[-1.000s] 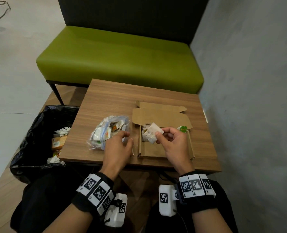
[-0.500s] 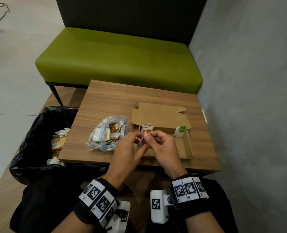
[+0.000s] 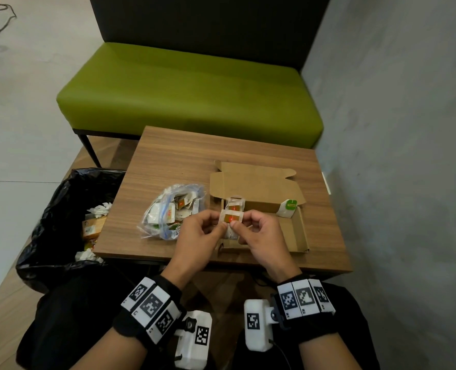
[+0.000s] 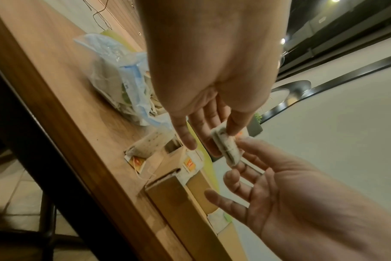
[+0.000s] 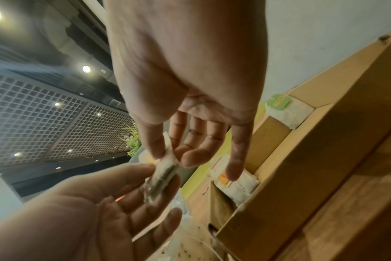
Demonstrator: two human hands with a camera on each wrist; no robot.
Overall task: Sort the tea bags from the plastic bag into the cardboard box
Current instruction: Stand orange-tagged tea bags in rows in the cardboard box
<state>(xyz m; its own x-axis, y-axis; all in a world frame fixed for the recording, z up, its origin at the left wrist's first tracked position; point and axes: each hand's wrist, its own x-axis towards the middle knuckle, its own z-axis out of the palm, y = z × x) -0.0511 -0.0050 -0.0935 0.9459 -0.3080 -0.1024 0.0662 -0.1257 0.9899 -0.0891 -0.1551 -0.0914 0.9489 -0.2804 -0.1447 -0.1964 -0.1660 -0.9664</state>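
Both hands pinch one tea bag (image 3: 231, 218) with an orange tag (image 4: 225, 147) (image 5: 164, 174) just above the near left end of the open cardboard box (image 3: 293, 233). My left hand (image 3: 202, 231) holds its left edge between thumb and fingers (image 4: 233, 127). My right hand (image 3: 256, 233) holds its right edge. Orange-tagged tea bags (image 3: 234, 204) stand in the box's left end, and a green-tagged one (image 3: 288, 208) leans at its far right corner. The clear plastic bag (image 3: 172, 209) with several tea bags lies left of the box.
The small wooden table (image 3: 184, 161) stands before a green bench (image 3: 189, 94), with a grey wall at the right. A black-lined bin (image 3: 61, 225) with rubbish sits left of the table. A loose tea bag (image 4: 150, 144) lies on the table near the box corner.
My left hand left the plastic bag and came right to meet the right hand. The tea bag, held by the right hand alone before, is now pinched by both, orange tag up.
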